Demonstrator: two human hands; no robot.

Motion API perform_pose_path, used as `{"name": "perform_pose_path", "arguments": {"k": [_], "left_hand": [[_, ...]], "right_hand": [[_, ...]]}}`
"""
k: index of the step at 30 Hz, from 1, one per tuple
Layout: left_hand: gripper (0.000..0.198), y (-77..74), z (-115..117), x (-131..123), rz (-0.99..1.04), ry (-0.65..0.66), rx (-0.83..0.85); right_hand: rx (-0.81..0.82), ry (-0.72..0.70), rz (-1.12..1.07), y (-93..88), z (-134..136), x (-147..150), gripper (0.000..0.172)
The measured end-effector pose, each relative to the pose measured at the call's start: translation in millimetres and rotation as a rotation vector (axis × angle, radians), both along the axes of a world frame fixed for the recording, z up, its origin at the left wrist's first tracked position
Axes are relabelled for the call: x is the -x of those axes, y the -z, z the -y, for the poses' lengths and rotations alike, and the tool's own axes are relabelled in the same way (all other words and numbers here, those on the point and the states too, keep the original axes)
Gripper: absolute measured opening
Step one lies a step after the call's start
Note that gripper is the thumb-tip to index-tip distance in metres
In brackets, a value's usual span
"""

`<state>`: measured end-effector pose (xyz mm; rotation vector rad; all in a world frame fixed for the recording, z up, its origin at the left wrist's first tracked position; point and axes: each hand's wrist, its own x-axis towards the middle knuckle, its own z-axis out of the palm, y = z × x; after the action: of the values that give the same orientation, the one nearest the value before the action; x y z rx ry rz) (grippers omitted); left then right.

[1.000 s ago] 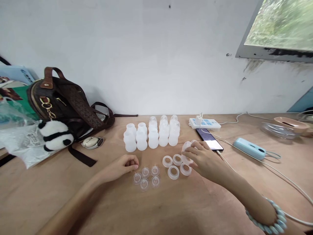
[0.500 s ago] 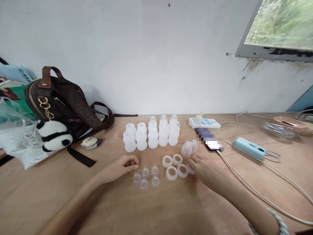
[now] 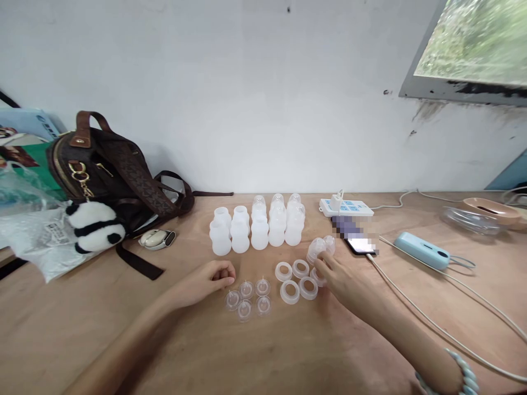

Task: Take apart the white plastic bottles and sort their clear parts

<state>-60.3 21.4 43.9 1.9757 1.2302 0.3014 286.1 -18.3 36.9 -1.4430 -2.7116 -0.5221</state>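
My left hand (image 3: pixel 214 278) rests on the table with its fingers loosely curled and nothing visible in them. Just right of it lie several clear bottle nipples (image 3: pixel 246 289), tips up. My right hand (image 3: pixel 336 274) is bent down, its fingers drawn together at a clear dome cap (image 3: pixel 316 249) and over the edge of a translucent ring collar (image 3: pixel 316 275); whether it grips either is hidden. More ring collars (image 3: pixel 290 292) lie to its left. Behind stand two rows of white baby bottles (image 3: pixel 259 233); those on the left are open-topped, while several on the right carry clear domes.
A brown backpack (image 3: pixel 119 170) with a panda plush (image 3: pixel 94 227) stands at left, near a mouse (image 3: pixel 153 239). At right lie a power strip (image 3: pixel 348 207), a phone (image 3: pixel 357 238), a blue power bank (image 3: pixel 420 250) and a white cable (image 3: pixel 428 321) running towards the front edge.
My right hand has shifted slightly up and left, its fingertips now overlapping the dome cap and uncovering more of the ring collar. My left hand stays in place.
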Motion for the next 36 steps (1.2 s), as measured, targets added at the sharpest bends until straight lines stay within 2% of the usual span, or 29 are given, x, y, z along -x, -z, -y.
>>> {"name": "perform_pose_path", "arguments": {"k": [3,6,9,12,14,17,21,25,27,29,31,33,34,36], "left_hand": [[0.025,0.4,-1,0,-0.003,-0.001,-0.011],[0.023,2.4,0,-3,0.014,-0.017,-0.046],[0.026,6.0,3,-10,0.068,-0.099,-0.168],[0.027,11.6,6,-17,0.115,-0.197,-0.352],[0.029,15.4,8,-18,0.132,-0.243,-0.442],[0.029,19.1,8,-15,0.133,-0.290,-0.524],[0.024,19.5,10,-11,0.165,-0.300,-0.676],[0.018,14.4,14,-14,0.206,-0.280,-0.798],[0.015,9.4,17,-18,0.234,-0.308,-0.882],[0.025,3.5,20,-22,0.305,-0.352,-0.984],[0.048,-2.1,25,-27,0.436,-0.362,-1.056],[0.069,-6.5,32,-32,0.554,-0.328,-1.046],[0.073,-8.1,36,-34,0.560,-0.299,-1.007],[0.066,-9.9,45,-38,0.444,-0.224,-0.878]], "right_hand": [[-0.028,-0.033,-0.080,-16.4,-2,7,0.035],[-0.088,-0.093,-0.163,-43.9,-13,28,0.023],[-0.172,-0.106,-0.177,-73.4,-40,59,0.016],[-0.214,-0.049,-0.202,-91.8,-79,89,0.015],[-0.219,-0.030,-0.216,-93.7,-106,106,0.016],[-0.202,-0.031,-0.227,-85.3,-135,126,0.019],[-0.189,-0.042,-0.250,-82.2,-148,132,0.013],[-0.280,-0.034,-0.382,-108.4,-133,110,0.021],[-0.409,-0.099,-0.657,-123.2,-116,94,0.022],[-0.459,-0.170,-0.916,-130.3,-93,81,0.021],[-0.348,-0.230,-1.135,-125.5,-66,74,0.020],[-0.145,-0.253,-1.274,-108.7,-39,73,0.017],[-0.059,-0.239,-1.316,-97.1,-26,74,0.016],[0.171,-0.186,-1.330,-71.9,-7,77,0.015]]}}
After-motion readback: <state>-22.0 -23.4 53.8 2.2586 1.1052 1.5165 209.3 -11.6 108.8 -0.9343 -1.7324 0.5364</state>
